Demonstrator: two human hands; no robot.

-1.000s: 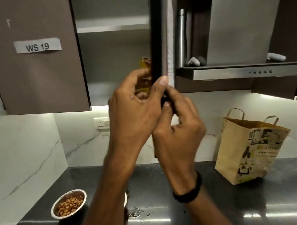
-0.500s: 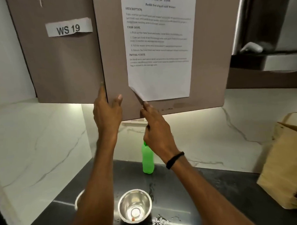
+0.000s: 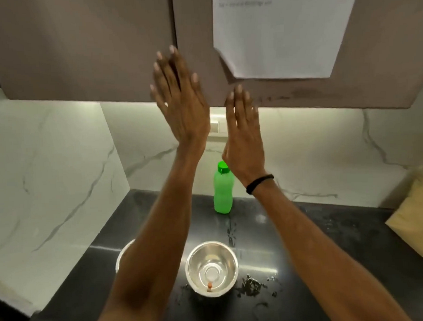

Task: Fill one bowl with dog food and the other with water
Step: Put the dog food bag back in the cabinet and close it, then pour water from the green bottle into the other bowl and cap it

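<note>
A steel bowl (image 3: 212,269) stands on the dark counter (image 3: 306,241), holding one kibble piece. A second steel bowl (image 3: 123,255) sits to its left, mostly hidden behind my left forearm. A green water bottle (image 3: 222,187) with its cap on stands upright near the back wall. My left hand (image 3: 178,98) is raised with straight fingers in front of the brown cabinet doors (image 3: 103,43). My right hand (image 3: 244,134) is raised beside it, fingers straight, fingertips near the door's lower edge. Neither hand holds anything.
A paper sheet (image 3: 280,36) is stuck on the right cabinet door. A brown paper bag (image 3: 419,214) stands at the right edge of the counter. Dark wet spots (image 3: 252,284) lie beside the bowl. Marble walls enclose the left and back.
The cabinet door went from open to shut. My hands have let go of its lower edge and now stand flat in front of it. The view has tilted down.
</note>
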